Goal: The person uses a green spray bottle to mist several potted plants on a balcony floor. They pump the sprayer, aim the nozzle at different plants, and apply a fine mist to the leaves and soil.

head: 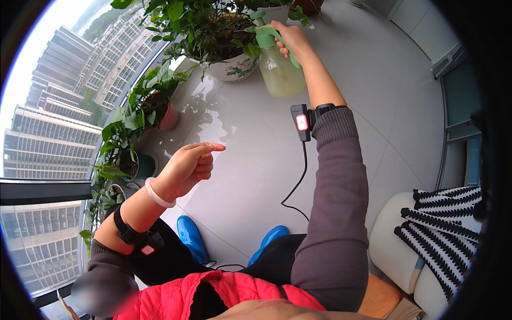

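Observation:
My right hand grips the green handle of a pump spray bottle. Its clear body holds cloudy yellowish liquid, and the nozzle points left at a leafy plant. That plant grows in a white ceramic pot with a painted leaf pattern, just left of the bottle. The bottle is held above the floor. Nearer to me, my left hand hangs in the air with its fingers curled in and the thumb side pointing right. Nothing shows in it.
Along the window at left stand a pink pot and a dark green pot with trailing plants. A black cable hangs from my right wrist device. A cushioned seat with a black-and-white striped cloth is at right.

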Demonstrator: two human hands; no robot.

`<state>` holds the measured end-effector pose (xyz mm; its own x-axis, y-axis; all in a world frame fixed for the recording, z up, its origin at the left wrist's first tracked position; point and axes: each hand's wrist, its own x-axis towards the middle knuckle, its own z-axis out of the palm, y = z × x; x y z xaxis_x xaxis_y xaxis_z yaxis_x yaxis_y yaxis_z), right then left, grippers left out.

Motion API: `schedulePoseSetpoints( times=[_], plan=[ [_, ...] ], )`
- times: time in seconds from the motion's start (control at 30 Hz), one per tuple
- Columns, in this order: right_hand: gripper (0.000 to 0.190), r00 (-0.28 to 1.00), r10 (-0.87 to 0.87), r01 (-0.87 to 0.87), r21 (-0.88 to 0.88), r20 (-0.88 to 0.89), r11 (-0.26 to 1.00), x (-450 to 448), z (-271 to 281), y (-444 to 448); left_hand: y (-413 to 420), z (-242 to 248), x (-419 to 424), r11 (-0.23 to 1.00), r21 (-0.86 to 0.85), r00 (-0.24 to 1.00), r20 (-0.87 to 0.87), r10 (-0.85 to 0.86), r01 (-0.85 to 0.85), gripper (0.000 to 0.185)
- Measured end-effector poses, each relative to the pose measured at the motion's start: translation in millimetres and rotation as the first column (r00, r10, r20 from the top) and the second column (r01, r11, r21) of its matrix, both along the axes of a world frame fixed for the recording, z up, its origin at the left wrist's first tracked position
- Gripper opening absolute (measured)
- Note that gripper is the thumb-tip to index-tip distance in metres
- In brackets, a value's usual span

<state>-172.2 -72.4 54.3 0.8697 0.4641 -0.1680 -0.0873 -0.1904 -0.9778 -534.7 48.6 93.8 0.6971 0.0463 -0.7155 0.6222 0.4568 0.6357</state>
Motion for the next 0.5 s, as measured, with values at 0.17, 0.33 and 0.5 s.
schedulePoseSetpoints(
  times=[0.17, 0.33, 0.5],
  plan=[
    [0.045, 1.000, 0.005, -0.006, 0.034, 0.011, 0.999, -1, -7, -1, 6, -2, 0, 0.999, 0.048, 1.000, -0.020, 0.022, -0.021, 0.025],
    [0.045, 0.998, 0.058, -0.059, 0.046, 0.016, 0.997, -2, -7, 4, 12, -6, 1, 1.000, 0.025, 0.999, 0.034, 0.010, -0.011, 0.029],
    [0.045, 0.999, 0.031, -0.032, 0.087, 0.015, 0.996, -1, -11, 16, 13, -7, 2, 0.998, 0.066, 0.999, 0.053, 0.006, -0.010, 0.028]
  ],
)
